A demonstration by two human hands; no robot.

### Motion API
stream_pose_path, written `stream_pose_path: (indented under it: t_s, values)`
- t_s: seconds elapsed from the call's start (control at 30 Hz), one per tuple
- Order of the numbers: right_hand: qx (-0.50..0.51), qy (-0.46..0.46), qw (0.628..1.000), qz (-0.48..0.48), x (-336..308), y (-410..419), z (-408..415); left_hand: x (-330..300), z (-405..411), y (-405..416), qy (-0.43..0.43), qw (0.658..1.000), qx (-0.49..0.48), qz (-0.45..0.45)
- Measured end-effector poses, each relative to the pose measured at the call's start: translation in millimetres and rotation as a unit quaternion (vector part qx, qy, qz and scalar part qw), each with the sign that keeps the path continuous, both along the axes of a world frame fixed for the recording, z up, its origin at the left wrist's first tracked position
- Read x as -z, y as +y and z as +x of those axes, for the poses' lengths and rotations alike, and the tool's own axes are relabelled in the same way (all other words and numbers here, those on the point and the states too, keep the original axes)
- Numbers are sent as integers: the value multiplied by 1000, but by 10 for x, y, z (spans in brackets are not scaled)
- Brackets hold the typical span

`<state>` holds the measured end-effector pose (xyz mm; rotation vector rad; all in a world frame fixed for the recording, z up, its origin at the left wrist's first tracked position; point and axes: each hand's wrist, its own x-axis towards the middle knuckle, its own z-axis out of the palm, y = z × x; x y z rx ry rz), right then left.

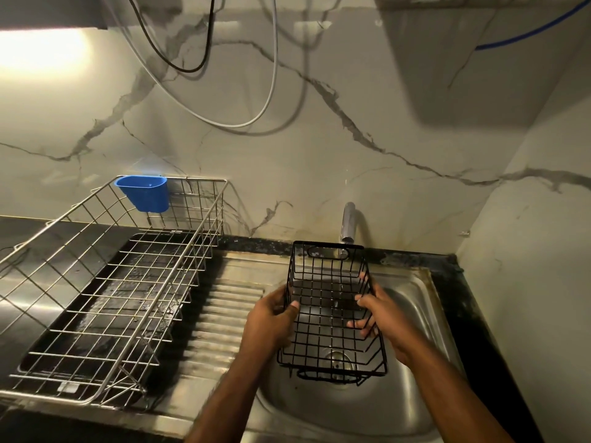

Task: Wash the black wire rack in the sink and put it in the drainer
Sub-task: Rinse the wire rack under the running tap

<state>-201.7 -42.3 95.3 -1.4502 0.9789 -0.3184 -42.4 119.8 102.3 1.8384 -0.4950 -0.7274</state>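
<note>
The black wire rack (332, 310) is held above the steel sink (412, 318), just below the tap (348, 222), tilted with its open side toward the camera. Its left side is gripped by the left hand (271, 318), thumb curled over the wire; its right side is gripped by the right hand (379, 311), fingers hooked through the mesh. The metal drainer (105, 282), with a blue cup (145, 192) on its rim, stands to the left on the counter.

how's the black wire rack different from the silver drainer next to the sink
The black wire rack is dark and small; the silver drainer is shiny metal and much larger. The rack is held over the sink by the left hand and right hand; the drainer rests on a black tray. The drainer carries a blue cup; the rack holds nothing. Both are open wire grid baskets.
</note>
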Motion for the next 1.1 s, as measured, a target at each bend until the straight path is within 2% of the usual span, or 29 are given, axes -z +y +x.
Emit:
stream_pose_path:
  t_s: [0.17, 0.3, 0.33, 0.47, 0.67, 0.87, 1.1]
  values:
    - [1, 2, 1000, 7, 29, -29, -3, -75, 37, 50, -28, 999, 25, 34]
    - [16, -2, 1000, 24, 67, -60, -40, -221, 8, 72, -141, 985, 16, 98]
    - [16, -2, 1000, 27, 68, -66, -42, -246, 3, 74, -139, 985, 6, 99]
    - [30, 0, 999, 24, 71, -111, -11, -252, -9, 22, 15, 999, -19, 24]
    - [63, 13, 997, 41, 79, -165, -11, -19, -46, -29, 188, 980, 62, -9]
    - [60, 16, 997, 38, 19, -138, -24, 45, -96, -57, 194, 978, 80, -6]
    - [42, 1, 999, 22, -69, -45, -14, -24, -84, -57, 160, 986, 40, -9]
